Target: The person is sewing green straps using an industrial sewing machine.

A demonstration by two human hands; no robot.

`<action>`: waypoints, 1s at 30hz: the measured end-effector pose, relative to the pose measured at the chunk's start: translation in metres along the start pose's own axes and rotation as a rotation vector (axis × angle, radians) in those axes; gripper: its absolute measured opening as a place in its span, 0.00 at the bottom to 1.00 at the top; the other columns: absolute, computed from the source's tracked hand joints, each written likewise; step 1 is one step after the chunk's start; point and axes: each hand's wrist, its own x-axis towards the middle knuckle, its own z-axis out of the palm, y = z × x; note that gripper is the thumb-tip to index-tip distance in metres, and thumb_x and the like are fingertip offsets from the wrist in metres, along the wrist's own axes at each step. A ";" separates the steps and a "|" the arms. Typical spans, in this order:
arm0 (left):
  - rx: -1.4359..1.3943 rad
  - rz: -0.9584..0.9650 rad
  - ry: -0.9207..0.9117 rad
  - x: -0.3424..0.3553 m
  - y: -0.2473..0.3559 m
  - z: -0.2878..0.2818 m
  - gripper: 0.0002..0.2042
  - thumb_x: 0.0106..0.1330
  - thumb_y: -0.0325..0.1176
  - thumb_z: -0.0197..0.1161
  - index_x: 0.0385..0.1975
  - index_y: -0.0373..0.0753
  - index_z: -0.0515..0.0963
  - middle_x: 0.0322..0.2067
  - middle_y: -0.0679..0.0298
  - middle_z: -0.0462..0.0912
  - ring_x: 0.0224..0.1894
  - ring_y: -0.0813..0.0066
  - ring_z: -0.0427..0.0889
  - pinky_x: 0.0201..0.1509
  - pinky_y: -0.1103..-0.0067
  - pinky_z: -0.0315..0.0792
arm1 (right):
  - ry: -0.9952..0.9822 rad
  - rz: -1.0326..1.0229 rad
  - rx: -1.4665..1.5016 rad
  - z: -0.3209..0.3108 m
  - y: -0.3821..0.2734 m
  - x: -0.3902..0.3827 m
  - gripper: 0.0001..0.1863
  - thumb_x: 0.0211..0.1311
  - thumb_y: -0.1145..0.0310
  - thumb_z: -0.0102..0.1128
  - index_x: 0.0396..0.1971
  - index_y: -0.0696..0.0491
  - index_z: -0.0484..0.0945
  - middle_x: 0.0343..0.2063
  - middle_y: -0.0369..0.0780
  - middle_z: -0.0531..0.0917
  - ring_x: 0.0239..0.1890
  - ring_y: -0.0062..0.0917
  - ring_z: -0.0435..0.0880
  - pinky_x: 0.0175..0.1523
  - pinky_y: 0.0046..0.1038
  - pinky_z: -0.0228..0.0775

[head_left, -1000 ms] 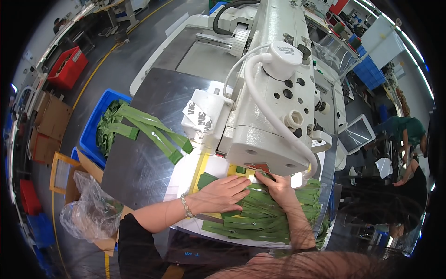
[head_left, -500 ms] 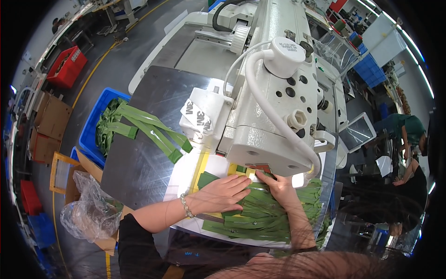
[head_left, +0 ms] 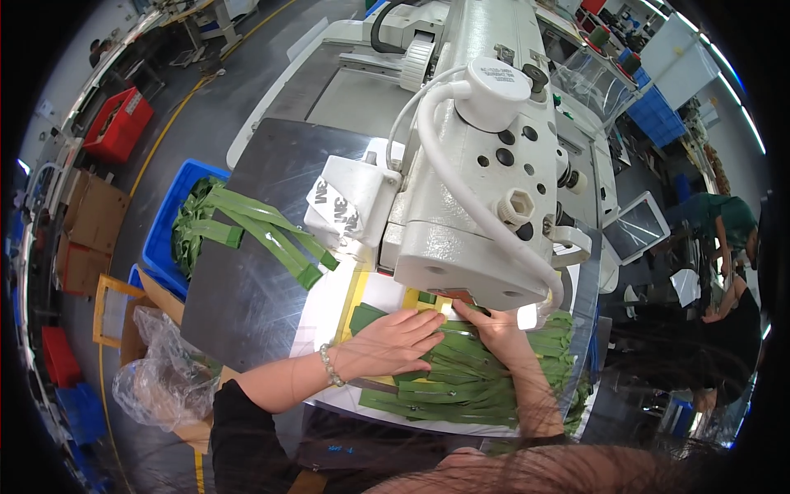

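Observation:
My left hand (head_left: 399,342), bracelet at the wrist, lies flat with fingers outstretched on green fabric strips (head_left: 436,395), tips beside a yellow plate (head_left: 411,298) under the sewing machine head (head_left: 457,263). Just right of it my right hand (head_left: 500,336) has its fingers bent at the plate's edge; what they grip is hidden. The strips are heaped across a white sheet (head_left: 321,309) beneath both hands. More long green strips (head_left: 271,230) with shiny lines hang out of a blue bin (head_left: 155,230) onto the steel table (head_left: 222,321) at left.
At lower left stand an open carton (head_left: 193,432) with clear plastic (head_left: 156,379) and a yellow frame (head_left: 107,309). A red crate (head_left: 115,123) is farther left. A screen (head_left: 634,226) stands at right, beside co-workers in green (head_left: 724,218) and black (head_left: 724,346).
Both my hands stay in almost the same place. The view shifts a little, so the machine sits slightly further left. The co-workers at right move slightly.

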 end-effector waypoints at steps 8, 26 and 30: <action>0.025 0.002 -0.001 -0.002 0.000 0.006 0.27 0.57 0.53 0.60 0.50 0.39 0.74 0.59 0.55 0.70 0.63 0.64 0.67 0.66 0.71 0.60 | 0.020 -0.004 0.079 0.005 0.003 -0.002 0.20 0.48 0.80 0.63 0.43 0.46 0.84 0.45 0.43 0.81 0.49 0.39 0.78 0.56 0.34 0.66; -0.083 -0.010 -0.026 -0.002 0.001 0.006 0.28 0.63 0.51 0.57 0.52 0.30 0.71 0.59 0.50 0.68 0.64 0.60 0.64 0.68 0.70 0.56 | -0.036 0.016 0.011 -0.001 -0.005 0.002 0.20 0.44 0.82 0.63 0.40 0.49 0.85 0.43 0.44 0.81 0.46 0.38 0.79 0.51 0.35 0.69; -0.092 -0.034 0.016 -0.001 0.004 0.008 0.29 0.55 0.50 0.61 0.51 0.33 0.73 0.60 0.50 0.67 0.63 0.59 0.65 0.69 0.68 0.57 | -0.071 0.004 -0.038 -0.006 -0.007 0.002 0.21 0.44 0.83 0.62 0.41 0.49 0.84 0.42 0.44 0.82 0.45 0.38 0.80 0.51 0.36 0.70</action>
